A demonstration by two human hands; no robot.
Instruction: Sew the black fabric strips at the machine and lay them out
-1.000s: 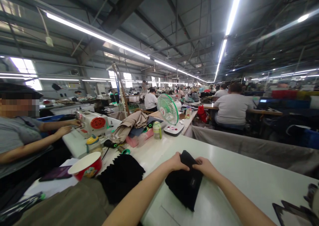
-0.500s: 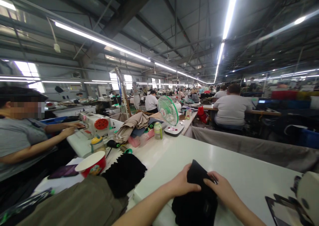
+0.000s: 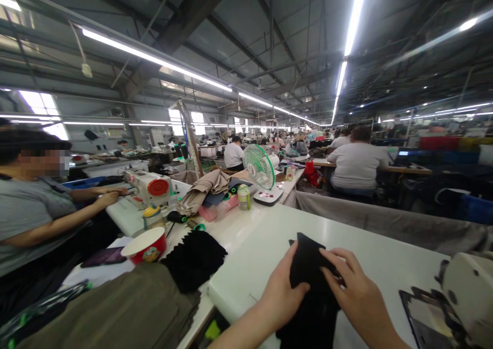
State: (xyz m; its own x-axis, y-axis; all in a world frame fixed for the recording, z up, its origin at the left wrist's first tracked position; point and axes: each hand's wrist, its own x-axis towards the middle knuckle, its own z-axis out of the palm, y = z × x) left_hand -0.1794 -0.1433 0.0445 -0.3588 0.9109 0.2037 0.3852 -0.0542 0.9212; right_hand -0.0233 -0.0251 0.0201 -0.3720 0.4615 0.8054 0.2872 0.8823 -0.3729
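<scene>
A stack of black fabric pieces (image 3: 310,267) hangs down over the near part of the white worktop. My left hand (image 3: 285,282) grips its left side, the thumb lying across the front and the fingers behind. On the right edge, the fingers of my right hand (image 3: 356,287) are closed on the same fabric, thumb and forefinger near the upper corner. Something small and dark shows under the right fingers, too unclear to name. Further left lies another black fabric stack (image 3: 196,259) with a jagged edge, beside olive cloth (image 3: 115,308).
A sewing machine head (image 3: 468,292) stands at the right end of the worktop (image 3: 250,251). Beyond the left side are a red-and-white bowl (image 3: 148,249), a jar (image 3: 243,197) and a green fan (image 3: 260,169). A co-worker (image 3: 34,210) sits at another sewing machine (image 3: 150,187).
My right hand has shifted slightly right and up, its fingers more spread along the fabric edge. The black fabric sits a little higher. A small shiny item at the right fingers no longer shows clearly.
</scene>
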